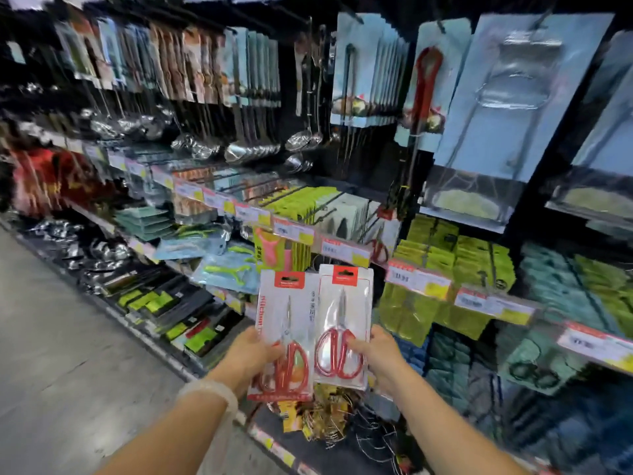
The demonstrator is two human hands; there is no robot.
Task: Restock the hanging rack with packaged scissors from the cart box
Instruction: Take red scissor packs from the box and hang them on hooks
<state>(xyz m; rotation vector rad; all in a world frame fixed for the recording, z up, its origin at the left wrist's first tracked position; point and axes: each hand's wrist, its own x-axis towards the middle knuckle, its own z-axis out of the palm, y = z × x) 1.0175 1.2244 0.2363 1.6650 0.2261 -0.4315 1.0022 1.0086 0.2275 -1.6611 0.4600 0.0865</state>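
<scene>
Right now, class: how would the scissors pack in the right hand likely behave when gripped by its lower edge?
The right pack probably stays fairly stiff, standing upright from the right hand. Its glossy plastic front may be slippery. Bottom-heavy, likely: the red handles sit low.

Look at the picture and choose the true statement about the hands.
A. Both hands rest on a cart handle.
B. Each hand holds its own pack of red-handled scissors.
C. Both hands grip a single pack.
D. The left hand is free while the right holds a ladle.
B: the left hand grips one scissors pack and the right hand grips a second pack, side by side before the shelves.
</scene>
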